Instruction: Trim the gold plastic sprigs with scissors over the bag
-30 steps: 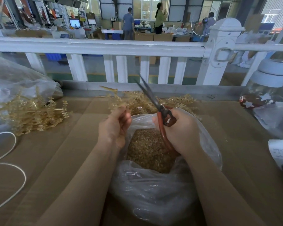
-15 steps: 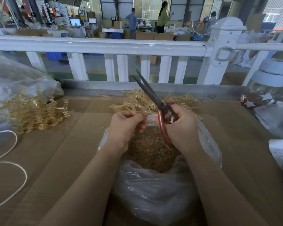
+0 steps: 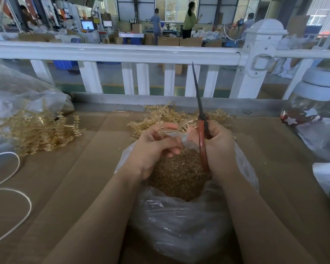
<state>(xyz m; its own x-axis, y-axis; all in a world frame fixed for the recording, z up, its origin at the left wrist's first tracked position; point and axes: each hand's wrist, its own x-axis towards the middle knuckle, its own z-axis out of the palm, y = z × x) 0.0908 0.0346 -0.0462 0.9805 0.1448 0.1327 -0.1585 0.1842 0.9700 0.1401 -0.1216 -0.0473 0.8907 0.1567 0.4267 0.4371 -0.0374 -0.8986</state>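
The bag (image 3: 179, 225) is sitting on the table (image 3: 84, 178), holding trimmings (image 3: 179, 180). Sprig piles are lying behind it (image 3: 160, 117) and far left (image 3: 38, 130).

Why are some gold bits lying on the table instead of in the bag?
A few tiny gold bits lie on the table just left of the bag, so some trimmings spilled. The sprig piles beyond look placed there. Nothing looks broken.

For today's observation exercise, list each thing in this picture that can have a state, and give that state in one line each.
scissors: blades closed, pointing up, gripped by the right hand.
left hand: fingers curled, pinching a blurred sprig.
clear plastic bag: mouth open, holding gold trimmings.
sprig pile: loose, spilling from a second bag at the left.
sprig heap: loose, behind the hands.
white cord: looped, lying slack.
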